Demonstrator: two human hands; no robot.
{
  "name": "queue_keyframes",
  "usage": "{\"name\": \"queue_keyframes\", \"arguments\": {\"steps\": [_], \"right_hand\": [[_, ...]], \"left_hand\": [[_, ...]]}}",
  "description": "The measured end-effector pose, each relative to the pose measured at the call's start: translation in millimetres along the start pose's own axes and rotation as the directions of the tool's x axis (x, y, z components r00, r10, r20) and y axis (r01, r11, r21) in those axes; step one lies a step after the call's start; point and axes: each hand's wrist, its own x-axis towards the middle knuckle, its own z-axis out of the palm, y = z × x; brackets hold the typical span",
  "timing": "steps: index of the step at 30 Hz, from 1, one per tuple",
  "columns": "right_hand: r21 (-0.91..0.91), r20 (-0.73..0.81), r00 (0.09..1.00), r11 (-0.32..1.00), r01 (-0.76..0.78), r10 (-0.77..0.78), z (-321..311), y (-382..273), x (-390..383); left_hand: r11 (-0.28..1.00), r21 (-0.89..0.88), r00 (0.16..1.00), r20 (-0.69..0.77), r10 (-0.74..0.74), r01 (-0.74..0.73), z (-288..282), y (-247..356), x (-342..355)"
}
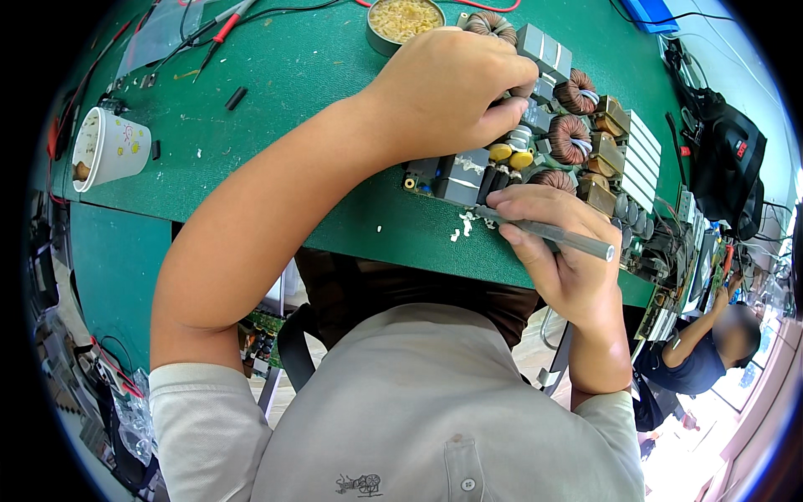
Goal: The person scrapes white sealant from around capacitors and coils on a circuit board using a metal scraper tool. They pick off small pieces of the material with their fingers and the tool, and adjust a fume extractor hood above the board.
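My left hand [447, 92] rests with curled fingers on the upper left of a circuit board [427, 188] packed with copper-wound coils [571, 138], grey blocks [544, 48] and yellow round parts [520, 159]; what its fingertips grip is hidden. My right hand [552, 259] is closed on a slim grey pen-like tool [577, 240] at the board's near edge. The tool's tip points at a dark grey block [460, 177] bearing white material. Small white scraps [460, 231] lie on the green bench [360, 226] just below it.
A white paper cup [113, 151] stands at left, and a round tin [404, 18] at the back. Red and black probe leads [222, 33] lie at upper left. A black bag [728, 159] and equipment are at right, where another person [694, 351] sits.
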Motion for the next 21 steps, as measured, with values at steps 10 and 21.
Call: {"name": "queue_keyframes", "arguments": {"steps": [10, 21], "right_hand": [[-0.004, -0.047, 0.997, 0.998, 0.055, -0.055, 4.1, 2.8, 2.0], [0.024, -0.136, 0.991, 1.000, 0.020, -0.017, 12.7, 10.5, -7.1]], "left_hand": [[1.000, -0.008, 1.000, -0.002, 0.003, -0.003, 0.2, 0.0, 0.7], [1.000, -0.021, 1.000, 0.015, -0.018, 0.018, -1.2, 2.2, 1.7]]}}
